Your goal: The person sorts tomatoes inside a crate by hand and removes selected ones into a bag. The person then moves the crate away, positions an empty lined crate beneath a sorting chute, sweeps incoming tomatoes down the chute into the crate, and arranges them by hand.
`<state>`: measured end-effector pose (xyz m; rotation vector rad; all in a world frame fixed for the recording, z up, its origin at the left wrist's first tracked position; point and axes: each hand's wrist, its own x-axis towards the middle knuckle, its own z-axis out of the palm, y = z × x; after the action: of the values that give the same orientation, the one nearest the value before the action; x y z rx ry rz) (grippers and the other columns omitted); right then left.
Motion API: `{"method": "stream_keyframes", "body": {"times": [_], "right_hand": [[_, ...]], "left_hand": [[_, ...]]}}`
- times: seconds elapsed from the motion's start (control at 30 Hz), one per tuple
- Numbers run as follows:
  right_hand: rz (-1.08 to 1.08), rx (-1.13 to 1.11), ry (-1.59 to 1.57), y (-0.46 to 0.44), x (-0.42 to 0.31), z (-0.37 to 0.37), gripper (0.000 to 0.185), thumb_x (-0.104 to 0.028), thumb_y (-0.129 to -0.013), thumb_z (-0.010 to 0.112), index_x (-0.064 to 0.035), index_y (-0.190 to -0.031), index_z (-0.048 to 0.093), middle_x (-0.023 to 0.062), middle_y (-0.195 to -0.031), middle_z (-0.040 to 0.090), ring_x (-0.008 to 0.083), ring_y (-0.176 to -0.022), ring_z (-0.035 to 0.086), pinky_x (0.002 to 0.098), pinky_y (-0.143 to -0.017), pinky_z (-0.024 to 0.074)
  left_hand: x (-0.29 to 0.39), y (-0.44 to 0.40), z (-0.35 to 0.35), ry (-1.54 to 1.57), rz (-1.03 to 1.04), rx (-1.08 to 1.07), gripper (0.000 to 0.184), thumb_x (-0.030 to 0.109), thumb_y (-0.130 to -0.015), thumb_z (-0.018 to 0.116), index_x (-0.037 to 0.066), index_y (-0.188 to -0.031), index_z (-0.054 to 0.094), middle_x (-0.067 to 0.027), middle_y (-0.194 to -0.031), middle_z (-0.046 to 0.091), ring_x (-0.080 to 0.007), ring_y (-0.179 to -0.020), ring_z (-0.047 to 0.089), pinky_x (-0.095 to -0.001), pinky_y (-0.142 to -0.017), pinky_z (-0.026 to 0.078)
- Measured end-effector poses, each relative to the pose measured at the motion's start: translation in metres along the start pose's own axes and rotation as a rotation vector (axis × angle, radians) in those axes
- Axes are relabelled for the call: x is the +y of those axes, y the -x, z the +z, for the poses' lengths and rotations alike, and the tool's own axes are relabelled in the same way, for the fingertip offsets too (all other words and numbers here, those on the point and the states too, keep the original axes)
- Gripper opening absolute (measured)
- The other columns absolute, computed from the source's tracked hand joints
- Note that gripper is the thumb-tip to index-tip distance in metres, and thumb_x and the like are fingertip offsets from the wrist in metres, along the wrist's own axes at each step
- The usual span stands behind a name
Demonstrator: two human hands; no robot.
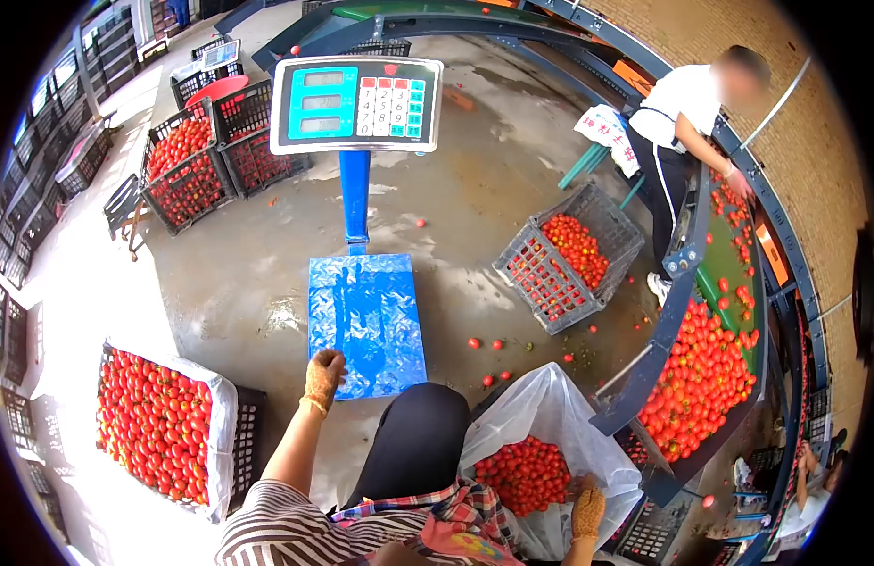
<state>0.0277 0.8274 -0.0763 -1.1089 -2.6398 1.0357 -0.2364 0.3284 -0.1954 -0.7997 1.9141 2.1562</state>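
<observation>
My left hand [322, 379], in a tan glove, hovers near the front left corner of the blue scale platform [366, 321]. Its fingers are curled in, and nothing shows in them. On the other side, my right hand [588, 514], gloved too, closes on the side of a clear plastic liner [550, 401]. Small red tomatoes [522, 474] lie inside this liner, close to my knee. The scale's display [357, 106] stands on a blue post behind the platform; its digits are too faint to read.
A lined crate of tomatoes [159, 424] stands at left. Ahead right is a tilted grey crate [569, 259], partly filled. A sorting belt with tomatoes [701, 377] runs along the right, where a co-worker [682, 123] reaches in. Loose tomatoes [475, 343] dot the wet floor.
</observation>
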Motion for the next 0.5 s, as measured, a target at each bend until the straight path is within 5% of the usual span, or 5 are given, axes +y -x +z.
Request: {"method": "stream_keyframes", "body": {"times": [0.23,0.37,0.4,0.47,0.5], "right_hand": [[-0.029,0.044,0.242,0.026,-0.018,-0.051,0.047,-0.041,-0.094,0.039,-0.0023,-0.097,0.064,0.0248,-0.094,0.063,0.0423,-0.092,0.058,0.0485,-0.080,0.0428],[0.009,0.016,0.348,0.039,-0.021,-0.085,0.042,-0.042,-0.091,0.044,-0.0056,-0.088,0.063,0.0204,-0.087,0.064,0.0403,-0.087,0.059,0.0491,-0.073,0.0431],[-0.059,0.030,0.379,0.042,0.000,-0.089,0.041,-0.043,-0.090,0.045,-0.0067,-0.091,0.064,0.0192,-0.089,0.064,0.0391,-0.088,0.059,0.0481,-0.075,0.0435],[0.048,-0.093,0.396,0.058,-0.002,-0.111,0.043,-0.046,-0.089,0.045,-0.0077,-0.095,0.064,0.0175,-0.099,0.064,0.0377,-0.094,0.058,0.0478,-0.080,0.0431],[0.073,-0.099,0.503,0.060,0.004,-0.116,0.040,-0.046,-0.088,0.046,-0.0126,-0.098,0.066,0.0113,-0.096,0.067,0.0324,-0.094,0.061,0.0426,-0.081,0.0453]], "left_hand": [[0.162,0.121,0.166,0.108,0.536,-0.566,0.022,0.016,-0.089,0.061,0.003,-0.106,0.057,-0.0019,-0.092,0.060,-0.0101,-0.083,0.058,-0.0243,-0.071,0.047],[0.098,0.212,0.264,-0.228,0.617,-1.188,0.023,0.014,-0.090,0.058,0.001,-0.108,0.057,-0.0018,-0.091,0.060,-0.0090,-0.084,0.056,-0.0246,-0.077,0.046],[0.077,0.243,0.279,-0.518,0.513,-1.279,0.032,0.021,-0.088,0.061,0.001,-0.113,0.055,-0.0082,-0.099,0.063,-0.0174,-0.091,0.060,-0.0316,-0.081,0.047],[0.001,0.277,0.287,-0.993,0.978,-1.401,0.049,0.030,-0.081,0.067,0.004,-0.119,0.053,-0.0165,-0.112,0.060,-0.0285,-0.104,0.058,-0.0416,-0.087,0.046],[-0.034,0.289,0.290,-1.144,0.911,-1.588,0.056,0.035,-0.079,0.068,0.006,-0.123,0.050,-0.0183,-0.117,0.057,-0.0317,-0.109,0.055,-0.0441,-0.091,0.043]]}}
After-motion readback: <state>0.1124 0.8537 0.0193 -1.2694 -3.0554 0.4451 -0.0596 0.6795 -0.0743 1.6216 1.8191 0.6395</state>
